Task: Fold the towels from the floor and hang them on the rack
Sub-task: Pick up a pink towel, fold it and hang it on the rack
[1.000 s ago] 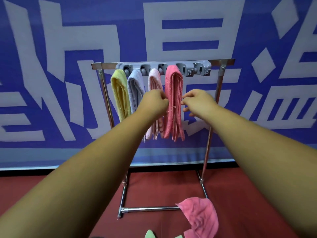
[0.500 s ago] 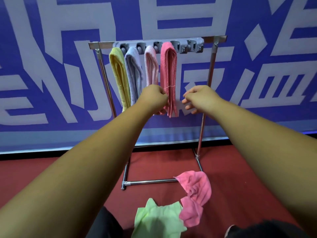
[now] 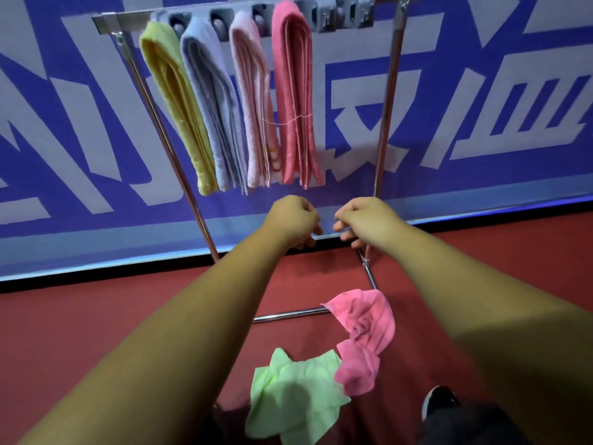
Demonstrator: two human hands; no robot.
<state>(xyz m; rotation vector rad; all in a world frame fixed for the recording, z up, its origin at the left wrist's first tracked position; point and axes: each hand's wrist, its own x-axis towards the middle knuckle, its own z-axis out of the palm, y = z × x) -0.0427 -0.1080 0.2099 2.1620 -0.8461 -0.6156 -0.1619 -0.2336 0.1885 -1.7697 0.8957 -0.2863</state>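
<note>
Four folded towels hang side by side on the metal rack: a yellow towel, a pale blue towel, a light pink towel and a deep pink towel with a loose thread across it. My left hand and my right hand hover just below the hanging towels, close together, holding nothing. The left is curled like a fist; the right's fingers are loosely curled. On the red floor lie a crumpled pink towel and a crumpled green towel, touching each other.
The rack's base bar runs along the floor under my arms. A grey hook strip on the top bar has free hooks right of the deep pink towel. A blue banner wall stands behind. My dark shoe is near the floor towels.
Both hands have let go of the deep pink towel and dropped below the hanging towels. The view has tilted down, showing more floor and the green towel.
</note>
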